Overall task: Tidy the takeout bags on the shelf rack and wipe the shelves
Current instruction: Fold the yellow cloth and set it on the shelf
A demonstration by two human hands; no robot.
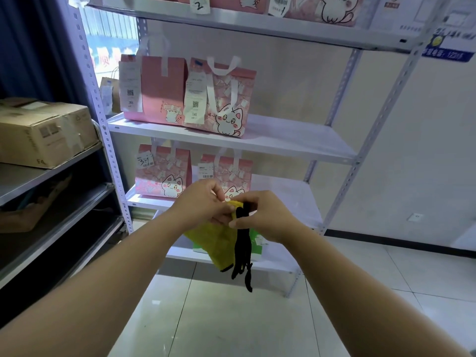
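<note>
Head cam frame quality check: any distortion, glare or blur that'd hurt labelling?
Head view: wide-angle distortion splays the shelf rack uprights; the window at upper left is washed out; soft sheen on the floor tiles; receipts too soft to read; the left hand, right hand and the yellow bag they hold look fairly sharp.

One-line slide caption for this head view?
Left hand and right hand grip a yellow black-strapped bag before a rack of pink takeout bags.
</note>
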